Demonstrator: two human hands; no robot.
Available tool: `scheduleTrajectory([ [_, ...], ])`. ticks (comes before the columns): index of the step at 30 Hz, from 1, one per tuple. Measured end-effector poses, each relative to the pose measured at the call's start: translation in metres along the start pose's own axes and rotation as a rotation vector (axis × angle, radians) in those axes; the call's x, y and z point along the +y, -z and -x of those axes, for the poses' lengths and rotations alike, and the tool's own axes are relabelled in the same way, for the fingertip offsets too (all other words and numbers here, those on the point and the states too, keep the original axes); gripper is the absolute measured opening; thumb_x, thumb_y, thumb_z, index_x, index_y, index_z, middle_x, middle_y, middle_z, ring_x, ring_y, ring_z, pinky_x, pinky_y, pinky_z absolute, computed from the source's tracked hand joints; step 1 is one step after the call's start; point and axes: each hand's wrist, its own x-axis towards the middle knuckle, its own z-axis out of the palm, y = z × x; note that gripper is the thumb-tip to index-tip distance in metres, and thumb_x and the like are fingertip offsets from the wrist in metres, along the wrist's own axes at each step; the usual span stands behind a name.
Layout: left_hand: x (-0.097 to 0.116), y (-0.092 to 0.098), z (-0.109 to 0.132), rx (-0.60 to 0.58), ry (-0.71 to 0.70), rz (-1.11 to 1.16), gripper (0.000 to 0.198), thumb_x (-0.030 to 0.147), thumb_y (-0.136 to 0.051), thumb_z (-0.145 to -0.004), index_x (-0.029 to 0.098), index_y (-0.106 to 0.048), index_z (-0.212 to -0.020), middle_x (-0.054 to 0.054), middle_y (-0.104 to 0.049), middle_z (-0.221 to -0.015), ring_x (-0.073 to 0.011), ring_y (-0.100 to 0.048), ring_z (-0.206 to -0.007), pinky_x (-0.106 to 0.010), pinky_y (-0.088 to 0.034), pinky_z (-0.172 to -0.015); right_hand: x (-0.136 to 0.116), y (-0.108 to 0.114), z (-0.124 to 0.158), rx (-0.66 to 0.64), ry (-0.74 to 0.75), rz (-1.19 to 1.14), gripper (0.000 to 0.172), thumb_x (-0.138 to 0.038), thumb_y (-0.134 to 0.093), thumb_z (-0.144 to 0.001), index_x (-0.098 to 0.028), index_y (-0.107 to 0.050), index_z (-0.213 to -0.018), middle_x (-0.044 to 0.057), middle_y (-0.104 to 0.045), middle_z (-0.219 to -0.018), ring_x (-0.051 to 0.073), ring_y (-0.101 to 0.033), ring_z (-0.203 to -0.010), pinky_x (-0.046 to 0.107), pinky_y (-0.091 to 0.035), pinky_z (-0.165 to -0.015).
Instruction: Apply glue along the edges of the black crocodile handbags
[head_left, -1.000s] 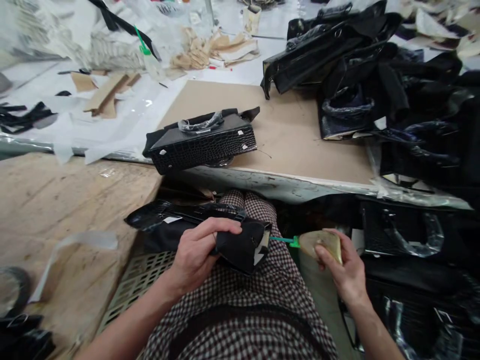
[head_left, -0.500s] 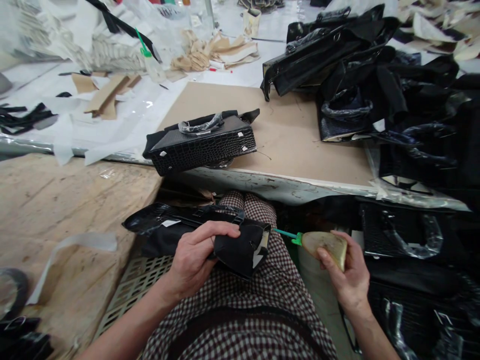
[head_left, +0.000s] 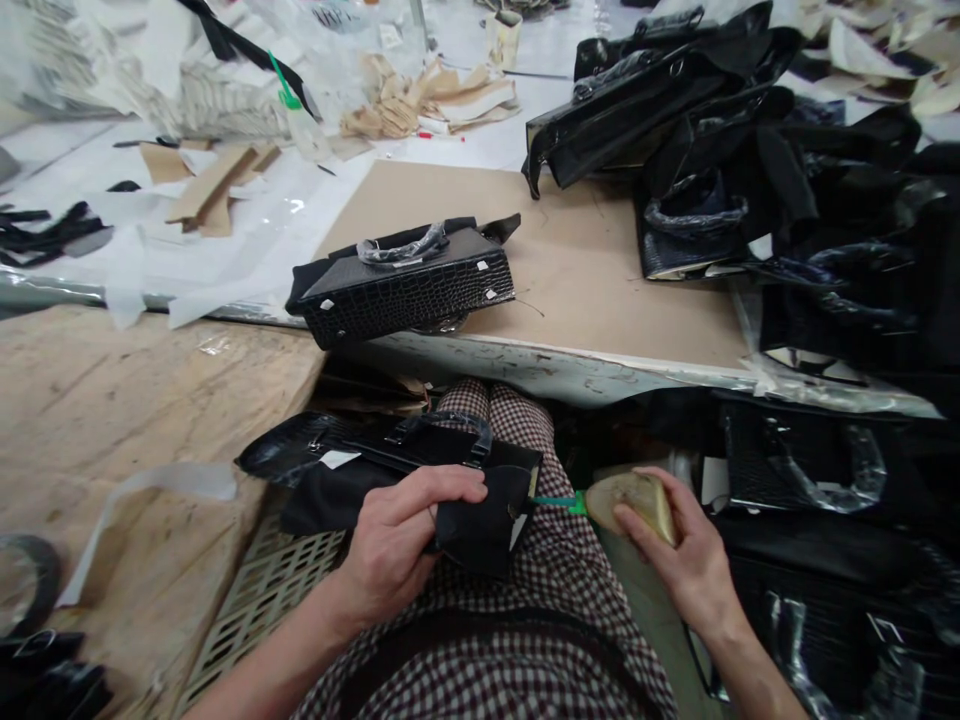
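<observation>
Across my lap lies a black handbag (head_left: 330, 505) with its handle up and a white tag on it. My left hand (head_left: 409, 520) grips the bag near its right end, thumb underneath and hidden. In my right hand (head_left: 679, 540) is a yellowish glue bottle (head_left: 626, 500) with a green cap and a long thin teal nozzle. The bottle lies sideways, its nozzle tip at the open right end of the bag, by a pale inner edge. Whether the tip touches the bag I cannot tell.
Another black crocodile-pattern handbag (head_left: 409, 290) rests on the brown board (head_left: 600, 290) ahead. Black bags are piled at the right (head_left: 697, 150), with more beside my right arm (head_left: 806, 470). A second green-capped bottle (head_left: 300, 125) stands at the back left. A wooden surface (head_left: 150, 400) is at my left.
My right hand has moved left and slightly down with the glue bottle, bringing its nozzle to the bag's end. The bag's right end has shifted a little under my left hand.
</observation>
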Motion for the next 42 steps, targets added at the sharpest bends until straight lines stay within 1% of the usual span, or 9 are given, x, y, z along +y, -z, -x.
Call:
scheduleTrajectory([
  [2, 0.001, -0.001, -0.001, 0.007, -0.023, -0.018, 0.027, -0.001, -0.046, -0.089, 0.010, -0.064, -0.107, -0.011, -0.072, -0.106, -0.0171, -0.067, -0.110, -0.027, -0.056, -0.097, 0.002, 0.000, 0.001, 0.055, 0.068, 0.063, 0.053, -0.058, -0.074, -0.074, -0.022, -0.064, -0.111, 0.008, -0.069, -0.107, 0.027, -0.066, -0.090, 0.039, -0.057, -0.079],
  [4, 0.003, -0.002, -0.001, 0.009, -0.031, -0.033, 0.026, 0.000, -0.047, -0.090, 0.010, -0.064, -0.107, -0.011, -0.073, -0.104, -0.0179, -0.068, -0.108, -0.028, -0.058, -0.095, 0.004, 0.002, 0.003, 0.076, 0.086, 0.059, 0.053, -0.058, -0.074, -0.075, -0.022, -0.064, -0.112, 0.009, -0.068, -0.108, 0.028, -0.066, -0.092, 0.040, -0.056, -0.082],
  [9, 0.005, -0.002, -0.001, 0.027, -0.024, -0.038, 0.026, 0.001, -0.046, -0.090, 0.013, -0.064, -0.105, -0.011, -0.075, -0.102, -0.0198, -0.071, -0.104, -0.030, -0.061, -0.089, 0.009, 0.003, 0.009, -0.022, 0.001, -0.024, 0.056, -0.056, -0.076, -0.074, -0.021, -0.062, -0.116, 0.010, -0.068, -0.108, 0.028, -0.066, -0.087, 0.038, -0.057, -0.071],
  [14, 0.006, -0.002, 0.003, 0.036, -0.009, -0.030, 0.027, 0.001, -0.046, -0.089, 0.013, -0.064, -0.106, -0.012, -0.075, -0.101, -0.0198, -0.071, -0.104, -0.030, -0.061, -0.090, 0.010, -0.001, 0.012, 0.053, -0.041, -0.065, 0.055, -0.054, -0.079, -0.071, -0.021, -0.065, -0.113, 0.010, -0.069, -0.105, 0.027, -0.066, -0.083, 0.035, -0.056, -0.061],
  [16, 0.006, -0.002, 0.005, 0.043, -0.002, -0.026, 0.027, 0.001, -0.046, -0.089, 0.012, -0.064, -0.106, -0.012, -0.074, -0.102, -0.0195, -0.070, -0.105, -0.030, -0.060, -0.091, 0.008, -0.002, 0.013, 0.060, -0.073, -0.103, 0.055, -0.052, -0.080, -0.070, -0.021, -0.065, -0.113, 0.009, -0.069, -0.102, 0.025, -0.065, -0.077, 0.033, -0.054, -0.056],
  [22, 0.006, -0.003, 0.006, 0.045, 0.005, -0.028, 0.025, 0.004, -0.045, -0.092, 0.013, -0.065, -0.105, -0.012, -0.074, -0.102, -0.0199, -0.070, -0.106, -0.031, -0.060, -0.092, -0.001, -0.002, 0.016, -0.007, -0.295, -0.212, 0.065, -0.059, -0.080, -0.067, -0.021, -0.061, -0.116, 0.003, -0.068, -0.085, 0.018, -0.055, -0.054, 0.028, -0.046, -0.040],
  [26, 0.007, -0.004, 0.006, 0.038, 0.000, -0.040, 0.024, 0.005, -0.045, -0.094, 0.013, -0.064, -0.106, -0.013, -0.074, -0.103, -0.0207, -0.070, -0.106, -0.032, -0.061, -0.090, -0.005, 0.000, 0.020, -0.064, -0.332, -0.320, 0.062, -0.057, -0.081, -0.070, -0.019, -0.061, -0.114, 0.000, -0.064, -0.076, 0.014, -0.050, -0.047, 0.026, -0.042, -0.038],
  [34, 0.008, -0.004, 0.003, 0.049, 0.001, -0.039, 0.025, 0.004, -0.045, -0.093, 0.014, -0.065, -0.104, -0.012, -0.075, -0.100, -0.0213, -0.072, -0.103, -0.033, -0.062, -0.089, -0.017, -0.001, 0.039, -0.118, -0.396, -0.581, 0.049, -0.046, -0.083, -0.073, -0.019, -0.065, -0.109, 0.000, -0.060, -0.076, 0.011, -0.046, -0.051, 0.022, -0.038, -0.037],
  [42, 0.008, -0.002, 0.002, 0.044, 0.023, -0.038, 0.026, 0.004, -0.045, -0.091, 0.014, -0.065, -0.105, -0.011, -0.075, -0.102, -0.0205, -0.071, -0.104, -0.032, -0.061, -0.090, -0.010, 0.002, 0.048, -0.120, -0.385, -0.569, 0.052, -0.047, -0.082, -0.074, -0.020, -0.063, -0.115, 0.002, -0.064, -0.080, 0.013, -0.047, -0.049, 0.024, -0.038, -0.037],
])
